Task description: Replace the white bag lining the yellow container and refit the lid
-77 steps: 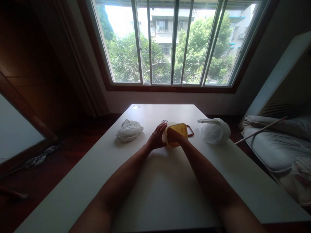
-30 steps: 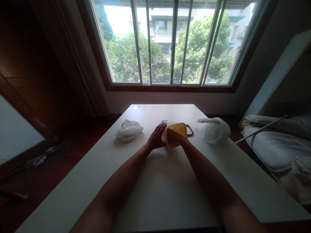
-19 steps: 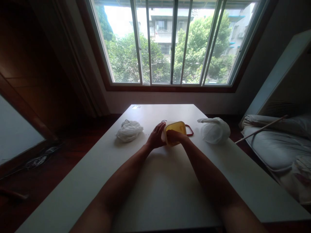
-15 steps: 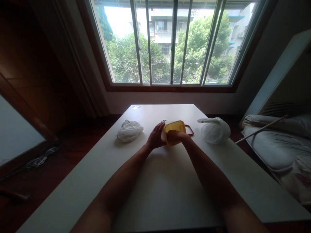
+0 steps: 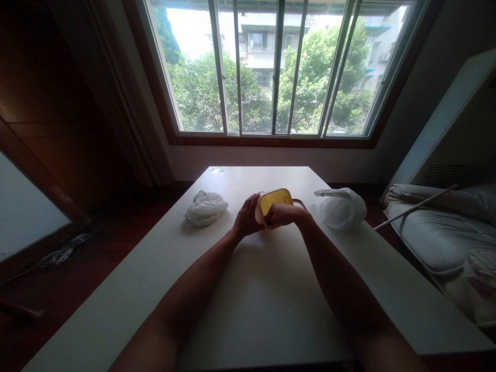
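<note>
A yellow container (image 5: 280, 197) is tilted above the middle of the table, its opening facing me. My left hand (image 5: 247, 216) grips its left side. My right hand (image 5: 282, 214) is at the opening, its fingers bent and closed at the lower left rim; what they hold, if anything, is hidden. Behind my right wrist lies a red-rimmed lid (image 5: 300, 203), partly covered. A crumpled white plastic bag (image 5: 206, 208) rests to the left of my hands, and a fuller white plastic bag (image 5: 342, 208) sits to the right.
The white table (image 5: 256, 310) stretches from me toward the window (image 5: 271, 77). To the right, a thin stick (image 5: 416, 207) lies across folded bedding (image 5: 430, 237). Cables (image 5: 64, 253) lie on the floor at the left.
My right hand has drawn up partly out of the container, showing more of its back. The container has shifted slightly left and up with my left hand still on it.
</note>
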The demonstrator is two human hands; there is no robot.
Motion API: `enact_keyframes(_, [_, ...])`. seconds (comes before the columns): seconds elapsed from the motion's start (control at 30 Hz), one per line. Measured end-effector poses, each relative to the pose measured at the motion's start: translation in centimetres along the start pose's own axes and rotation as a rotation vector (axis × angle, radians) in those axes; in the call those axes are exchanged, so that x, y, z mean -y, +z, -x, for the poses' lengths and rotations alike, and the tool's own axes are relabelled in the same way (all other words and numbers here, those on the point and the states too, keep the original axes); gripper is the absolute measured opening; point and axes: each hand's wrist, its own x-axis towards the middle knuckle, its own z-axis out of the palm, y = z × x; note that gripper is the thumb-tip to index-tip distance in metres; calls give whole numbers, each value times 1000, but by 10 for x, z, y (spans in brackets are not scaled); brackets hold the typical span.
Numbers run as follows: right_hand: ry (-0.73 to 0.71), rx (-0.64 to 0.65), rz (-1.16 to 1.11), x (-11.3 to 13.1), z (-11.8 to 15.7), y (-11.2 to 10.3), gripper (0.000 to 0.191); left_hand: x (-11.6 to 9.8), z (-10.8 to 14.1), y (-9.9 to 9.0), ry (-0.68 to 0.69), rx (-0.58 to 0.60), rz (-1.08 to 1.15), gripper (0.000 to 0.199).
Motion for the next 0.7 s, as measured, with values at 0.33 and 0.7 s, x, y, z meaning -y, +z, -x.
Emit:
enact_keyframes(0.33, [137, -39, -70, 1, 3, -7, 18, 1, 1, 1, -80, -24, -4, 122])
enact_keyframes(0.7, [199, -63, -81, -12, 2, -5, 19, 6, 2, 3, -154, -49, -14, 125])
